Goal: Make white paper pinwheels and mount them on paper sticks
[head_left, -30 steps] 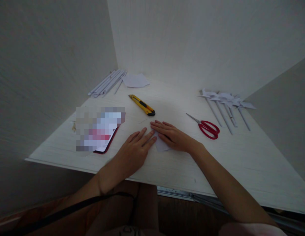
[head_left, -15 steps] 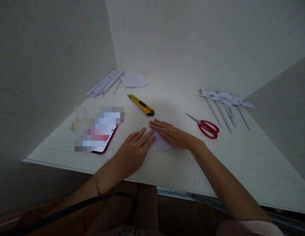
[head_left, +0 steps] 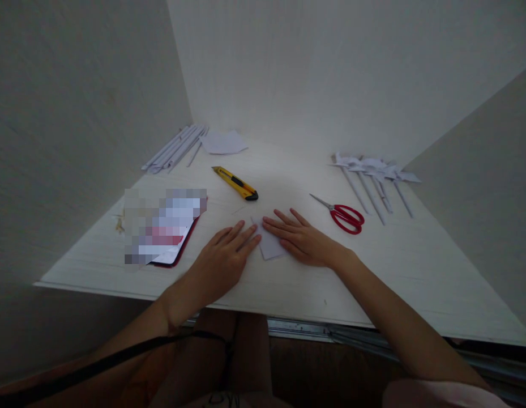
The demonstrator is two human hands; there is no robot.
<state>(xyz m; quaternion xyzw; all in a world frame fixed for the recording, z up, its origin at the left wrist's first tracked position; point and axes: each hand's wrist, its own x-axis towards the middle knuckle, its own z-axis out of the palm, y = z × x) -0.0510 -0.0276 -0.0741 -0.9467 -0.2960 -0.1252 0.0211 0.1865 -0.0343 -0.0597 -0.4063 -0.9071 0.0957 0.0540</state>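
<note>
We are pressing a small folded piece of white paper [head_left: 269,245] flat on the table [head_left: 373,272] at the frame's centre. Our left hand [head_left: 222,262] and right hand [head_left: 307,242] are lying spread, fingers extended, gripping nothing. The paper looks light, thin and easily creased, so we judge its edges or corners the best hold.

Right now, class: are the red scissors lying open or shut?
Shut. The red scissors lie flat on the table, blades together in a single point, the handle loops side by side, untouched beyond the right hand.
</note>
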